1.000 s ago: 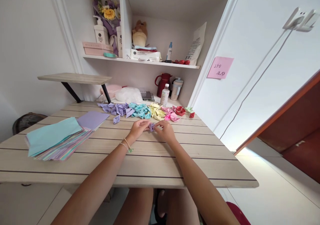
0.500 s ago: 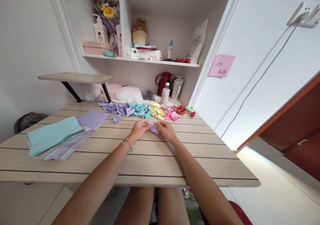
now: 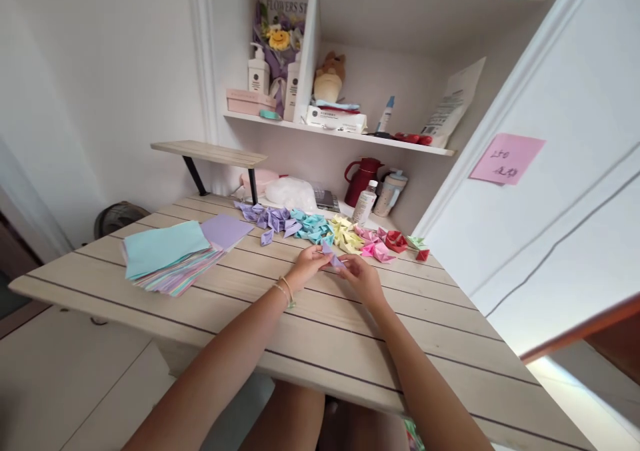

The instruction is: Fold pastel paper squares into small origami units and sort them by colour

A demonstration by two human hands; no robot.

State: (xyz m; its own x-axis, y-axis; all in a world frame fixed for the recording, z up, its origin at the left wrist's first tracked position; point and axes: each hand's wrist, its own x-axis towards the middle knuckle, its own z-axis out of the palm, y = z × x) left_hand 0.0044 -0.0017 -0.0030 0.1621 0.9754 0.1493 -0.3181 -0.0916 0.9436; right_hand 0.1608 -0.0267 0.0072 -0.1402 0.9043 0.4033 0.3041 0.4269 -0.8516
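Observation:
Both my hands meet over the middle of the wooden table (image 3: 310, 344). My left hand (image 3: 307, 265) and my right hand (image 3: 361, 279) pinch a small folded purple paper piece (image 3: 331, 253) between their fingertips, just above the tabletop. A beaded bracelet sits on my left wrist. Behind the hands runs a row of folded paper pieces (image 3: 320, 227), sorted by colour from purple through teal, yellow and pink to red. A stack of coloured paper sheets (image 3: 173, 254), teal and purple on top, lies to the left.
A red jug (image 3: 361, 180), a small bottle (image 3: 366, 202) and a cup (image 3: 390, 193) stand at the back of the table. Shelves above hold bottles, a box and a plush toy. A pink sticky note (image 3: 506, 158) is on the right wall. A small raised shelf (image 3: 210, 151) stands back left.
The view has swung to the left and tilted. The purple piece has been lifted off the tabletop and is held up between both hands, which stay together.

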